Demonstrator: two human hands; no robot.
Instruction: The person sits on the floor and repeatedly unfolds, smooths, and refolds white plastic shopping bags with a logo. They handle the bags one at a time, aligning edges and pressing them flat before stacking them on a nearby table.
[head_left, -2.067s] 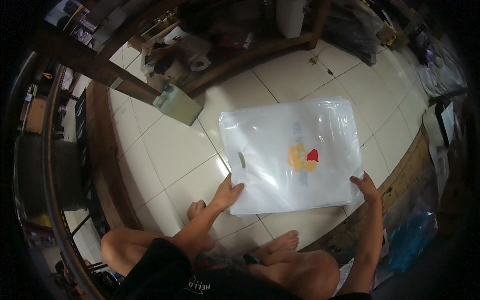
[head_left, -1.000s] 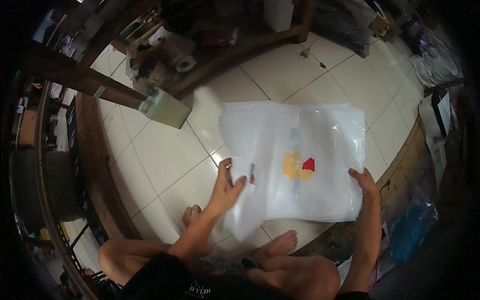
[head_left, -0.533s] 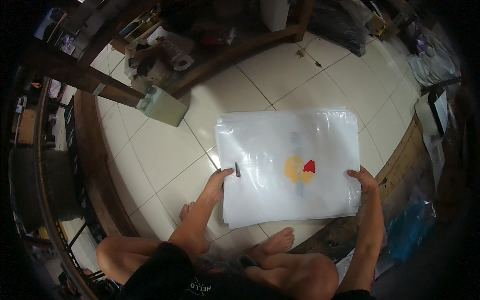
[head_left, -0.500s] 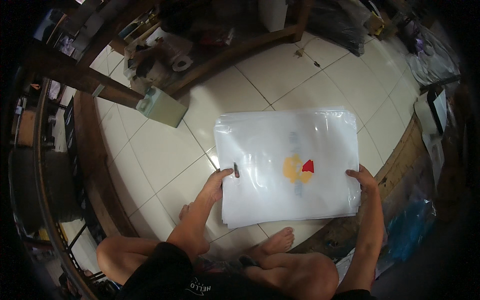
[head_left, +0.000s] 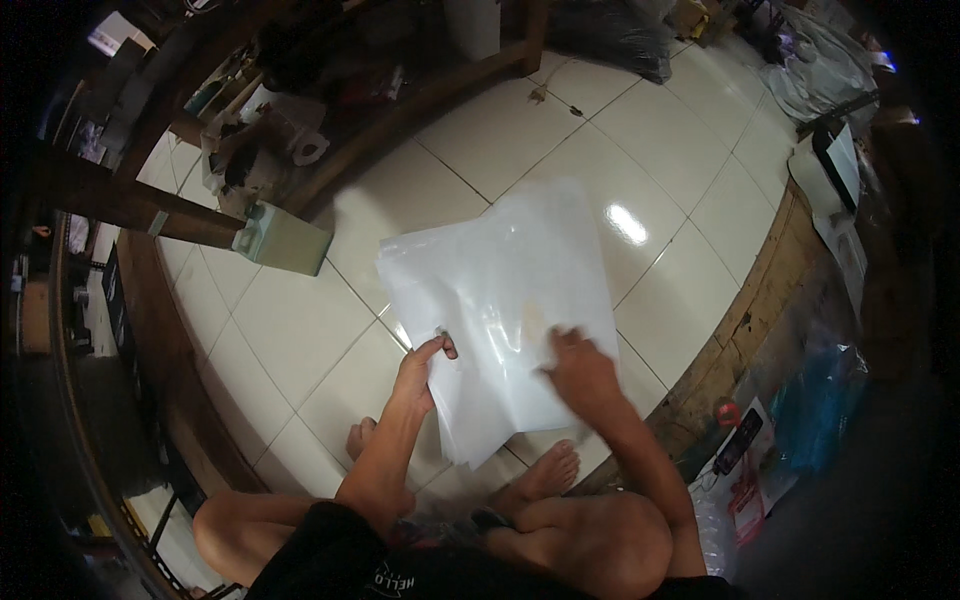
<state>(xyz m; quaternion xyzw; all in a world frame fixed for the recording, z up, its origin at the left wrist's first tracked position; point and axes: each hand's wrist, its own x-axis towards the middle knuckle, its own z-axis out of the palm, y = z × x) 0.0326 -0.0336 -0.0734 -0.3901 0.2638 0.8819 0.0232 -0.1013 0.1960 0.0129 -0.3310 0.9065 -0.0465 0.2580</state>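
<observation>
A stack of large white plastic bags lies on the white tiled floor in front of me, folded over so it is narrower than before. My left hand pinches the stack's left edge between thumb and fingers. My right hand lies palm down on the stack's lower right part, blurred by motion. My bare feet and knees show at the bottom of the view.
A pale green box stands on the floor to the left, beside a dark wooden beam. Cluttered wooden shelving runs along the back. A wooden ledge borders the right, with packets and bags beyond it.
The bags' right side has been folded over to the left, hiding the yellow and red print. My right hand has moved from the right edge to the middle. My left hand stays on the left edge.
</observation>
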